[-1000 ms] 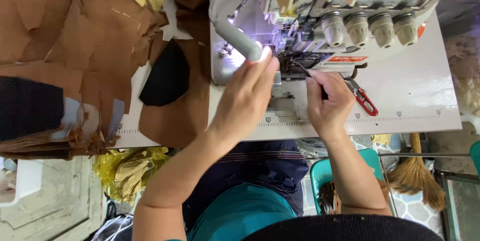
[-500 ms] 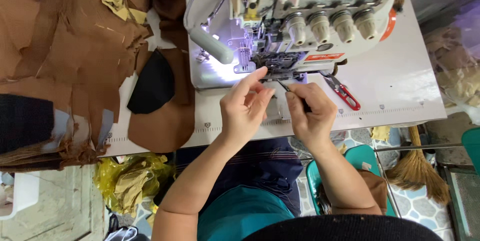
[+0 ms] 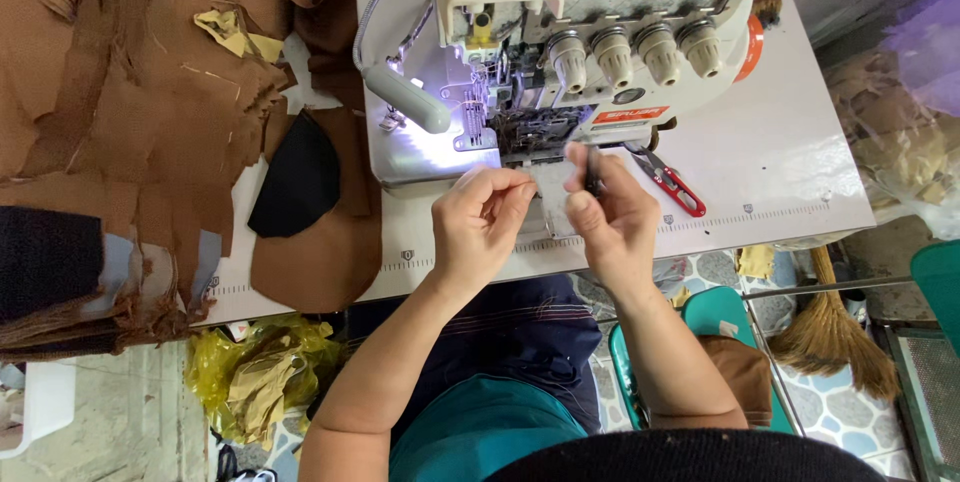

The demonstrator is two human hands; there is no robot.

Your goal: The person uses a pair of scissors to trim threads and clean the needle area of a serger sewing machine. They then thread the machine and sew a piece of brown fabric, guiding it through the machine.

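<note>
Your left hand (image 3: 478, 217) is pinched narrow, prob on a thread end, too fine to confirm. Right hand (image 3: 610, 210) grips a slim dark tool (image 3: 592, 168), likely tweezers, tip up toward the overlock machine (image 3: 590, 32) looper area. Both sit just in front of the lamp (image 3: 405, 97) for light. Red snips (image 3: 668, 180) lie on the bench (image 3: 790, 162) beside your right hand, within reach; brown fabric (image 3: 120, 102) piled left.

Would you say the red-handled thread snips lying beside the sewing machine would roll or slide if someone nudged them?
The thread snips lie flat on the smooth white table, so they would probably slide rather than roll. They look like thin metal blades with a slim handle, so likely stiff and light. The pointed tips probably call for care.
</note>
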